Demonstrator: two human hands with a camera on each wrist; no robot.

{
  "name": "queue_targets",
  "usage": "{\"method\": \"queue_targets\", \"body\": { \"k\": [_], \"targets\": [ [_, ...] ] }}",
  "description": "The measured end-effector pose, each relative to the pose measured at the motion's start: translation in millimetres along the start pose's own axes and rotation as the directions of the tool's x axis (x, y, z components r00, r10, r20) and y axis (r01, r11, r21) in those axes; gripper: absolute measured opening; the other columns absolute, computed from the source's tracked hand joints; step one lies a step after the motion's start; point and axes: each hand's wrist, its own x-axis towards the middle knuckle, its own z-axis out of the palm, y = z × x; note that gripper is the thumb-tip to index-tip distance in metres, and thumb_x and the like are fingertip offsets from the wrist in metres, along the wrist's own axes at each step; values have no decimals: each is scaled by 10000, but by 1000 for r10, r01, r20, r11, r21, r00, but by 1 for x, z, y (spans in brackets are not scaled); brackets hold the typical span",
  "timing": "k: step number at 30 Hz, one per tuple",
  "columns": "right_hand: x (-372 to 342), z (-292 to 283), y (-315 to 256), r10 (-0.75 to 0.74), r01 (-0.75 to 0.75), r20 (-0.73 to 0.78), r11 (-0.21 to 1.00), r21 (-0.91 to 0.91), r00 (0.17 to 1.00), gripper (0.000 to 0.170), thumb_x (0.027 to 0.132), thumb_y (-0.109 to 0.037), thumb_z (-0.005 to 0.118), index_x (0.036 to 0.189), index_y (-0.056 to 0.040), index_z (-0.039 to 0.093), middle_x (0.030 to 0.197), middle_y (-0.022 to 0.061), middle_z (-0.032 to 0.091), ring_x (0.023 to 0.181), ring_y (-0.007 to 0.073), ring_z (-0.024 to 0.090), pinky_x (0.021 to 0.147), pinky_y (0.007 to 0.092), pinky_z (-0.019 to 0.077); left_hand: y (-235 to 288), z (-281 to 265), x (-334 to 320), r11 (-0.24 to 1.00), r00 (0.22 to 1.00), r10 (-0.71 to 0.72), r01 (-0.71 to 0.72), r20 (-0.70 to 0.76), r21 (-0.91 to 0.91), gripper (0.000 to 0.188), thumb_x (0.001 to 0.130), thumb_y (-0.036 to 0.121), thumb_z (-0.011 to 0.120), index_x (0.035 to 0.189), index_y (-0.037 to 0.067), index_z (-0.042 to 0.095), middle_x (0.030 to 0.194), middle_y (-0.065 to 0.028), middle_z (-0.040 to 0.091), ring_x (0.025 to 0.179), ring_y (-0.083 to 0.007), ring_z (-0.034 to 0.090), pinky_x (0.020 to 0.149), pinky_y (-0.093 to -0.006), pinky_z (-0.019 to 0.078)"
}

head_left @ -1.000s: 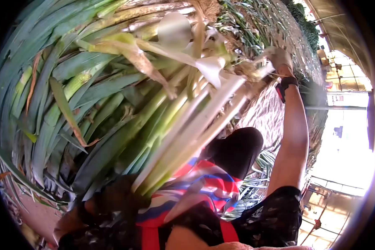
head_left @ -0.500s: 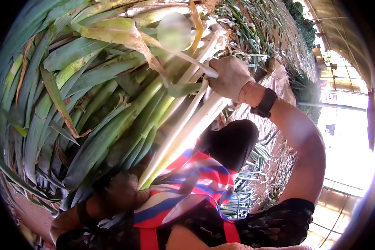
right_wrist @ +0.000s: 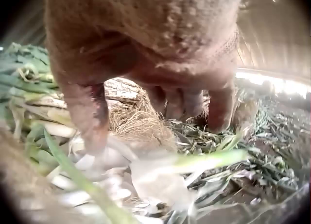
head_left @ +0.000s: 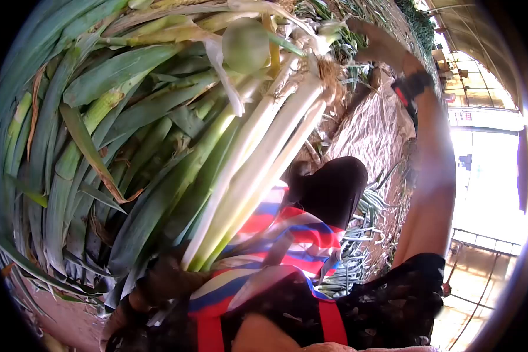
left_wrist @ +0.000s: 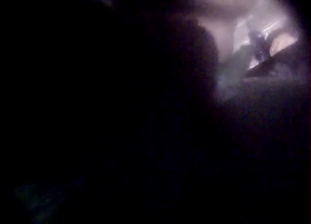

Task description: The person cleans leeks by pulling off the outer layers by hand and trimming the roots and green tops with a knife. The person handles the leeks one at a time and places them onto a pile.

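My left hand (head_left: pixel 173 277) grips a few large green onions (head_left: pixel 264 141) by their green part, low in the head view. Their white stalks slant up to the right and end in shaggy roots (head_left: pixel 330 79). My right hand (head_left: pixel 387 48), in a dirty pale glove, is beyond the root ends, apart from the stalks. In the right wrist view its fingers (right_wrist: pixel 90 114) point down and spread, and a blurred strip of peeled leaf (right_wrist: pixel 165 178) shows below them. The left wrist view is nearly all dark.
A big heap of green onions (head_left: pixel 70 158) fills the left side. Striped red, white and blue cloth (head_left: pixel 276 252) covers my lap beside a dark knee (head_left: pixel 334 193). Leaf scraps (right_wrist: pixel 262 161) and a crumpled pale sheet (head_left: pixel 369 129) lie on the ground to the right.
Half a second ago my right hand was at the white stalks with a pale leaf strip; it has since swung up and right, away from them. My left hand keeps its grip.
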Motion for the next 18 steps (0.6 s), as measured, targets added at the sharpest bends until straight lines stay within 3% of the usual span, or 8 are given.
{"method": "queue_targets", "body": {
  "k": [2, 4, 8, 11, 13, 14, 16, 18],
  "targets": [
    [-30, 25, 2, 116, -115, -60, 993, 17, 991, 560, 842, -123, 728, 1357, -20, 533, 1334, 181, 590, 1142, 275, 628, 859, 385, 562, -23, -11, -7, 977, 978, 208, -209, -32, -31, 628, 837, 193, 810, 1375, 8, 545, 1242, -120, 665, 1103, -184, 631, 938, -319, 512],
    [-62, 57, 8, 234, -229, -131, 972, 52, 963, 554, 843, -140, 725, 1351, -22, 539, 1321, 189, 596, 1138, 286, 630, 863, 391, 559, -38, -17, -4, 974, 972, 225, -226, 67, 7, 618, 864, 220, 768, 1389, 5, 523, 1271, -142, 638, 1141, -225, 627, 938, -331, 517],
    [-105, 138, 20, 414, -393, -232, 910, 133, 880, 545, 843, -175, 720, 1339, -26, 550, 1296, 206, 607, 1132, 308, 632, 872, 404, 552, -8, -25, -3, 981, 971, 123, -150, 204, 124, 476, 908, 162, 692, 1331, -22, 570, 1251, -114, 644, 1125, -179, 617, 882, -274, 522],
    [-100, 201, 14, 471, -446, -255, 882, 151, 845, 539, 844, -200, 717, 1330, -30, 558, 1276, 218, 615, 1127, 324, 634, 878, 414, 547, -26, -20, 0, 982, 946, -94, 36, 310, 187, 430, 926, 147, 661, 1308, -38, 585, 1226, -118, 655, 1099, -178, 629, 854, -256, 531],
    [-83, 236, 9, 491, -481, -254, 870, 105, 833, 536, 845, -218, 714, 1324, -32, 563, 1264, 227, 621, 1123, 335, 635, 882, 420, 543, -20, -17, -1, 965, 904, -260, 254, 338, 64, 423, 938, 152, 649, 1308, -42, 581, 1205, -124, 663, 1078, -187, 642, 850, -264, 539],
    [-73, 246, 10, 501, -502, -255, 862, 68, 827, 535, 845, -226, 713, 1321, -33, 566, 1257, 231, 624, 1121, 341, 636, 884, 424, 542, 3, -14, -1, 922, 880, -330, 378, 342, -81, 422, 947, 158, 642, 1313, -42, 576, 1195, -125, 667, 1067, -191, 648, 853, -274, 544],
    [-59, 248, 26, 530, -557, -256, 830, -43, 809, 532, 845, -243, 710, 1315, -35, 571, 1244, 240, 630, 1118, 352, 637, 889, 430, 538, 17, -13, -5, 877, 883, -349, 426, 316, -223, 425, 956, 157, 635, 1326, -40, 565, 1190, -126, 671, 1058, -200, 656, 864, -287, 550],
    [-59, 217, 60, 564, -609, -261, 781, -140, 783, 531, 846, -261, 708, 1309, -37, 577, 1232, 248, 635, 1115, 362, 638, 893, 437, 535, 14, -12, -9, 931, 937, -245, 299, 249, -209, 433, 956, 142, 634, 1342, -37, 552, 1201, -127, 670, 1061, -209, 661, 879, -295, 551]
  ]
}}
